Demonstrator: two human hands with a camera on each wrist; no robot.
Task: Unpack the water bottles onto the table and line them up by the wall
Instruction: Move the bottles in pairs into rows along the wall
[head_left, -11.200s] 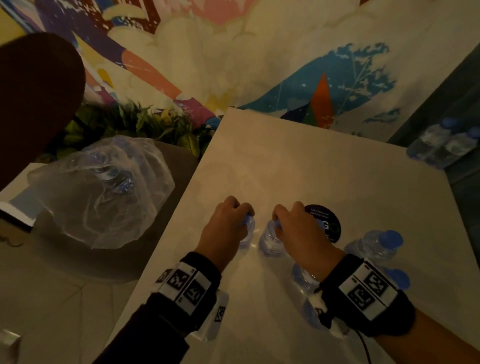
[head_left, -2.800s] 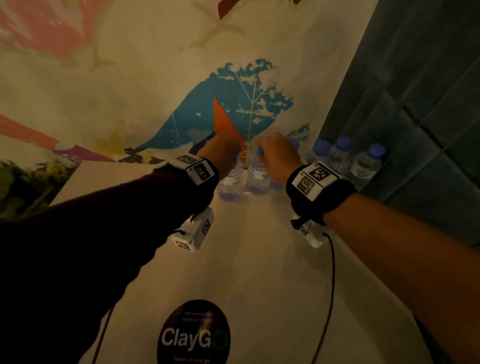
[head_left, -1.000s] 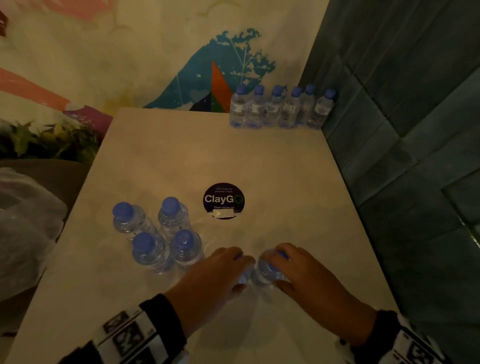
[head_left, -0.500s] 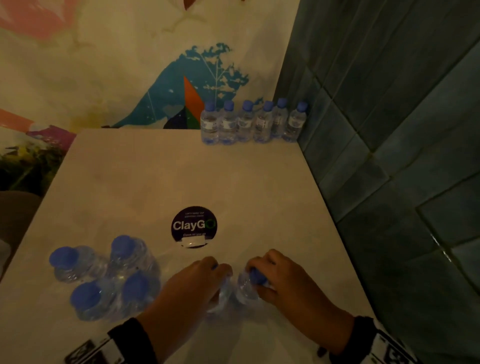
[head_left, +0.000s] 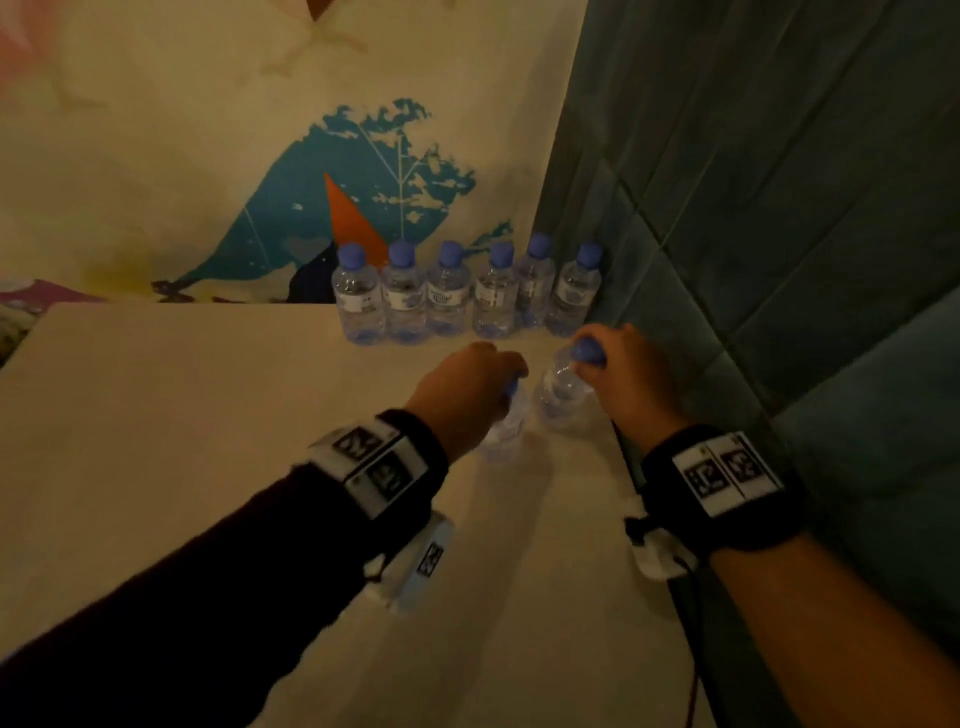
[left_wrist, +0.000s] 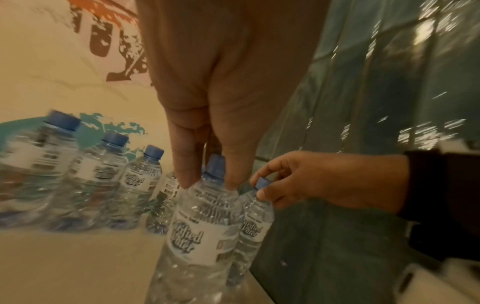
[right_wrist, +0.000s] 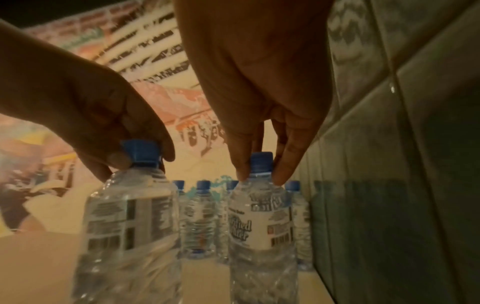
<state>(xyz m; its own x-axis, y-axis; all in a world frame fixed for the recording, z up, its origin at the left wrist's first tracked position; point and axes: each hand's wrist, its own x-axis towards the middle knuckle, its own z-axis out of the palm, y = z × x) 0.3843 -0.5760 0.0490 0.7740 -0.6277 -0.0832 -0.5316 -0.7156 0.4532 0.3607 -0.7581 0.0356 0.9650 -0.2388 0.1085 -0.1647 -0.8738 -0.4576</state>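
Observation:
Each hand carries one small clear water bottle by its blue cap. My left hand (head_left: 475, 382) pinches the neck of a bottle (head_left: 506, 428) that hangs under it; the left wrist view shows the same bottle (left_wrist: 205, 230) between finger and thumb. My right hand (head_left: 618, 371) grips the cap of a second bottle (head_left: 561, 395), seen close in the right wrist view as a labelled bottle (right_wrist: 262, 222). Both bottles are just short of a row of several bottles (head_left: 452, 296) that stands against the painted wall at the table's far right corner.
The pale table (head_left: 182, 415) spreads wide to the left of the row. A teal tiled wall (head_left: 779, 208) runs along the table's right edge, close to my right hand. A mural wall (head_left: 208, 156) closes the far side.
Both hands have lifted their bottles from the near side of the table and carried them forward to just before the row at the wall. The group of bottles at the near left has left the view.

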